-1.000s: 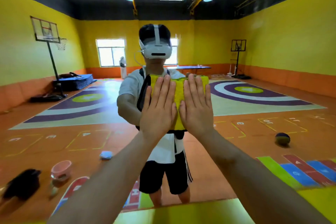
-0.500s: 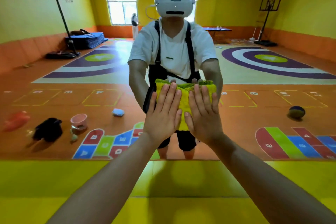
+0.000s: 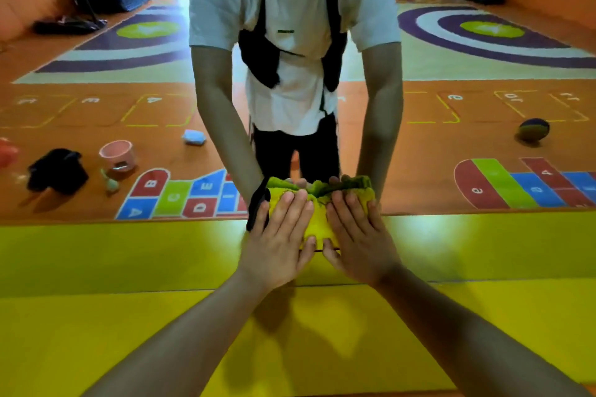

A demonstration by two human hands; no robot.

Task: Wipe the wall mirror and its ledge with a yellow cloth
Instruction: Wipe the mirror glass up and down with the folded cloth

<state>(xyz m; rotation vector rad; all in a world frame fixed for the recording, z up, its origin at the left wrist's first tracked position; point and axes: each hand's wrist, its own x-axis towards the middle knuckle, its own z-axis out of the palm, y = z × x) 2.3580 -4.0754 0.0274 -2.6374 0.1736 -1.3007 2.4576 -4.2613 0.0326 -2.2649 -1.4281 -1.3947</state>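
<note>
Yellow cloth (image 3: 317, 222) lies bunched under both palms, at the bottom edge of the wall mirror (image 3: 96, 106), where the glass meets the yellow ledge (image 3: 129, 332). The left hand (image 3: 277, 242) and the right hand (image 3: 358, 238) press flat on it, fingers straight and slightly spread, thumbs almost touching. The cloth's top edge is folded and looks greener. To both sides the mirror's lower edge and the ledge are bare. The glass reflects an orange floor with a pink bucket (image 3: 116, 155) and a ball (image 3: 533, 129).
</note>
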